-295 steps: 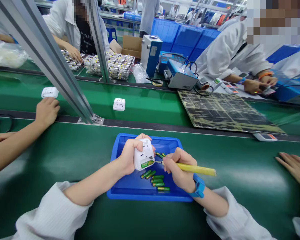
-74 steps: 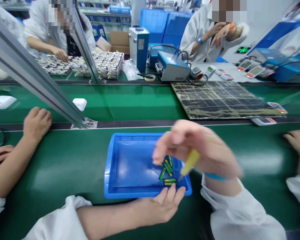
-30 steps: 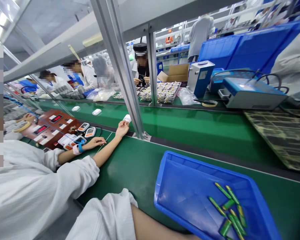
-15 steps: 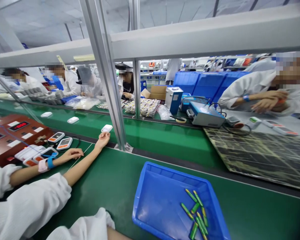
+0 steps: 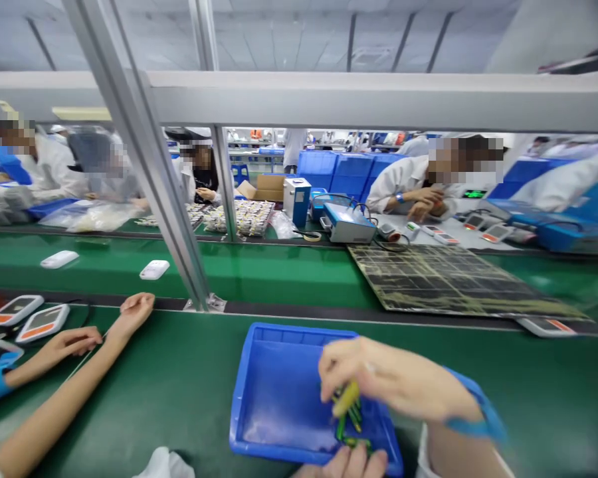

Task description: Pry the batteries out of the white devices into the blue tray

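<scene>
A blue plastic tray (image 5: 279, 398) lies on the green bench in front of me, with several green batteries (image 5: 351, 419) at its right side. My right hand (image 5: 373, 375), a blue band on its wrist, reaches over the tray with bent fingers. Between those fingers is a yellow-green battery (image 5: 346, 398), blurred by motion. At the tray's near edge, my left hand (image 5: 351, 463) shows only its curled fingers. They close at a green battery by the near wall; the rest of that hand is out of frame.
At left, a co-worker's two hands (image 5: 137, 309) rest near the conveyor (image 5: 259, 272), which carries white devices (image 5: 154, 269). A metal post (image 5: 179, 252) rises from the bench edge. A dark patterned board (image 5: 458, 279) lies at right, a device (image 5: 548, 326) under its near edge.
My view has swung right. Both my hands have come to the tray, and the right one has taken hold of a battery. The co-worker's hand has let go of a white device.
</scene>
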`<action>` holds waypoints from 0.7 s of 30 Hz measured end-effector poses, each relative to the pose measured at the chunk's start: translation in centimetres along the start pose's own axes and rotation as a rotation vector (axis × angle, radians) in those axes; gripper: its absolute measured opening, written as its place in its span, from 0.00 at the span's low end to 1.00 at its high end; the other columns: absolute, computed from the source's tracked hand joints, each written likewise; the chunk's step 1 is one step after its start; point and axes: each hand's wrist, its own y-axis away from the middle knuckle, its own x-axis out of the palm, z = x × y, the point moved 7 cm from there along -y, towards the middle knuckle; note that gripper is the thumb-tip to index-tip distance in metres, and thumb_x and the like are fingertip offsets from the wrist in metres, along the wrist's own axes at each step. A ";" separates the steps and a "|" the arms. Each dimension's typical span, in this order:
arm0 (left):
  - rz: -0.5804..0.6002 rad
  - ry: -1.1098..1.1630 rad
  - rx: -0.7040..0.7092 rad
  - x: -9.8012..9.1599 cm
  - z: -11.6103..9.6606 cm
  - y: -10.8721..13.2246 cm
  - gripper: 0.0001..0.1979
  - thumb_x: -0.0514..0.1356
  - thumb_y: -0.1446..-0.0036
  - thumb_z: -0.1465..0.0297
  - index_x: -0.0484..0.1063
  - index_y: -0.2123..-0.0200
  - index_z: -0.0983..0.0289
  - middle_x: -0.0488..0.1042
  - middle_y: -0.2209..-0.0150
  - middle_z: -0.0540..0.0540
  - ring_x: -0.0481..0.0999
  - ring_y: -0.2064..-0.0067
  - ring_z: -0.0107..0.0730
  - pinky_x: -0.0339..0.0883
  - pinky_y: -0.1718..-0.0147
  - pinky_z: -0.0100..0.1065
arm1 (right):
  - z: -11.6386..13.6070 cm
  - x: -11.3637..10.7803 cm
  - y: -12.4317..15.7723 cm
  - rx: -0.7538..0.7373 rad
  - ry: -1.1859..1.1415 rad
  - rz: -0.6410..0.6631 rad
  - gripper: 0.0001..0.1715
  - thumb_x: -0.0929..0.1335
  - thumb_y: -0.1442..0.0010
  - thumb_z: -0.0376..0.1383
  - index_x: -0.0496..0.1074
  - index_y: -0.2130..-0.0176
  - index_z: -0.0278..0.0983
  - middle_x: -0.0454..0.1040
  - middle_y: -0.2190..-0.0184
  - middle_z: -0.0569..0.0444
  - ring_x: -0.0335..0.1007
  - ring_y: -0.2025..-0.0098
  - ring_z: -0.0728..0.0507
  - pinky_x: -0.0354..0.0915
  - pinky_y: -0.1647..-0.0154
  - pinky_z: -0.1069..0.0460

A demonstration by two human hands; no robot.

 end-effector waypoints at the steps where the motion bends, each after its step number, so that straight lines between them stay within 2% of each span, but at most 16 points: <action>1: -0.122 0.296 -0.242 -0.2 0.1 0.3 0.18 0.66 0.57 0.69 0.79 0.64 0.37 0.79 0.58 0.34 0.81 0.57 0.39 0.77 0.73 0.33 | -1.3 -0.7 -0.9 -0.002 -0.059 -0.021 0.46 0.50 0.36 0.61 0.79 0.62 0.33 0.77 0.65 0.41 0.73 0.60 0.42 0.66 0.54 0.48; 2: -0.261 0.716 -0.619 0.7 1.3 1.8 0.25 0.67 0.66 0.73 0.78 0.69 0.32 0.79 0.63 0.31 0.81 0.61 0.46 0.75 0.75 0.38 | -3.1 -1.3 -1.7 0.006 -0.115 -0.049 0.47 0.50 0.38 0.64 0.79 0.64 0.32 0.76 0.68 0.43 0.72 0.65 0.43 0.67 0.59 0.49; 3: -0.346 1.123 -0.928 2.7 1.5 3.7 0.28 0.65 0.73 0.76 0.75 0.75 0.29 0.78 0.66 0.31 0.81 0.63 0.53 0.74 0.76 0.43 | -5.6 -2.1 -2.5 0.048 -0.179 -0.122 0.49 0.50 0.40 0.65 0.78 0.68 0.32 0.75 0.72 0.45 0.70 0.70 0.45 0.66 0.65 0.51; 4: -0.391 1.507 -1.169 5.0 0.9 5.3 0.29 0.63 0.78 0.77 0.73 0.79 0.29 0.76 0.68 0.32 0.80 0.63 0.60 0.72 0.73 0.47 | -8.4 -2.7 -3.1 0.115 -0.270 -0.204 0.51 0.49 0.41 0.67 0.78 0.72 0.32 0.71 0.79 0.49 0.64 0.77 0.48 0.63 0.72 0.52; 5: -0.402 1.829 -1.343 6.8 -0.2 6.3 0.29 0.61 0.81 0.79 0.70 0.83 0.29 0.75 0.68 0.33 0.78 0.61 0.66 0.71 0.71 0.51 | -11.2 -3.1 -3.6 0.170 -0.404 -0.269 0.53 0.47 0.42 0.68 0.76 0.75 0.32 0.63 0.87 0.54 0.56 0.83 0.50 0.60 0.77 0.53; 7: -0.384 2.287 -1.506 8.8 -2.2 7.1 0.27 0.58 0.84 0.80 0.66 0.89 0.32 0.74 0.67 0.37 0.73 0.54 0.71 0.68 0.68 0.54 | -15.8 -3.2 -4.3 0.232 -0.707 -0.346 0.51 0.49 0.43 0.69 0.72 0.79 0.33 0.46 0.92 0.63 0.46 0.87 0.51 0.54 0.82 0.54; 9: -0.388 2.471 -1.569 9.5 -3.0 7.4 0.26 0.57 0.84 0.80 0.65 0.91 0.34 0.74 0.66 0.39 0.69 0.50 0.70 0.66 0.66 0.54 | -18.6 -3.4 -4.6 0.236 -0.931 -0.425 0.46 0.53 0.42 0.68 0.67 0.84 0.35 0.40 0.93 0.65 0.40 0.88 0.53 0.48 0.84 0.56; 11: -0.365 2.473 -1.532 9.6 -3.2 7.4 0.26 0.57 0.84 0.80 0.66 0.89 0.33 0.74 0.66 0.39 0.68 0.48 0.69 0.66 0.65 0.54 | -19.8 -3.7 -4.6 0.220 -1.077 -0.464 0.43 0.56 0.39 0.63 0.61 0.87 0.36 0.39 0.93 0.65 0.39 0.88 0.53 0.46 0.85 0.57; 13: -0.307 2.384 -1.434 9.6 -3.2 7.2 0.27 0.57 0.83 0.79 0.67 0.87 0.32 0.74 0.65 0.38 0.68 0.48 0.69 0.66 0.66 0.55 | -20.1 -4.0 -4.4 0.212 -1.162 -0.463 0.41 0.56 0.35 0.58 0.59 0.88 0.37 0.39 0.94 0.64 0.38 0.88 0.53 0.45 0.85 0.57; 15: -0.274 2.229 -1.353 9.6 -2.9 7.1 0.28 0.58 0.82 0.78 0.69 0.84 0.31 0.74 0.65 0.37 0.71 0.52 0.71 0.66 0.69 0.56 | -20.2 -4.2 -4.2 0.214 -1.198 -0.449 0.40 0.56 0.33 0.53 0.57 0.89 0.37 0.39 0.95 0.63 0.37 0.89 0.53 0.45 0.86 0.57; 16: -0.302 2.105 -1.323 9.5 -2.3 7.2 0.28 0.58 0.82 0.78 0.69 0.82 0.31 0.74 0.66 0.37 0.73 0.55 0.71 0.66 0.72 0.56 | -20.2 -4.2 -4.1 0.212 -1.199 -0.440 0.39 0.56 0.33 0.52 0.57 0.89 0.37 0.39 0.95 0.63 0.36 0.89 0.53 0.45 0.86 0.57; 18: -0.424 1.710 -1.222 8.3 -0.7 7.2 0.28 0.60 0.80 0.76 0.71 0.78 0.30 0.75 0.66 0.37 0.77 0.61 0.68 0.64 0.78 0.54 | -20.3 -4.2 -4.1 0.212 -1.176 -0.416 0.38 0.58 0.34 0.50 0.57 0.89 0.37 0.39 0.95 0.63 0.37 0.89 0.54 0.45 0.86 0.57; 19: -0.498 1.437 -1.133 7.0 0.2 7.0 0.28 0.62 0.80 0.74 0.73 0.77 0.31 0.75 0.65 0.37 0.78 0.63 0.66 0.63 0.80 0.52 | -20.4 -4.0 -4.1 0.217 -1.160 -0.402 0.37 0.59 0.35 0.50 0.57 0.89 0.37 0.39 0.95 0.63 0.37 0.89 0.54 0.45 0.86 0.57; 21: -0.573 0.825 -0.816 3.4 0.3 5.6 0.23 0.65 0.76 0.69 0.77 0.73 0.34 0.76 0.59 0.38 0.80 0.60 0.57 0.66 0.78 0.50 | -20.5 -3.7 -4.2 0.231 -1.132 -0.381 0.34 0.62 0.37 0.48 0.59 0.89 0.36 0.40 0.96 0.64 0.39 0.89 0.54 0.46 0.85 0.57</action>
